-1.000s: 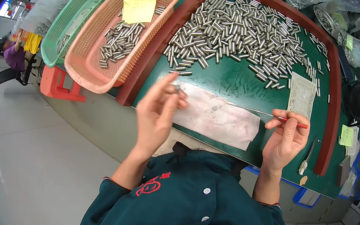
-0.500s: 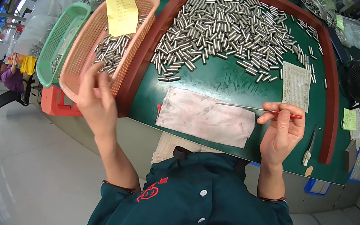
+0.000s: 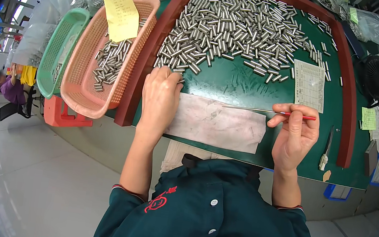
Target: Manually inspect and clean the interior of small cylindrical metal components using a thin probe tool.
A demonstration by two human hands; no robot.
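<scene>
My left hand [image 3: 160, 96] rests palm down on the green table mat [image 3: 233, 83], its fingertips at the near edge of a big heap of short metal pins [image 3: 241, 29]. Whether a pin is under the fingers is hidden. My right hand [image 3: 296, 133] pinches a thin metal rod with a red handle [image 3: 272, 112], held level and pointing left over a whitish sheet [image 3: 218, 122] that lies between my hands.
A pink basket [image 3: 82, 89] with several pins and a yellow note [image 3: 121, 14] stands left of the red tray rim [image 3: 142, 78], a green basket [image 3: 61, 47] beyond it. A printed card [image 3: 309, 84], a black fan [image 3: 377, 77] and a small tool [image 3: 326, 150] lie right.
My left hand swung out over the pink basket, then came back right and now lies at the edge of the pin heap. My right hand kept the rod almost still.
</scene>
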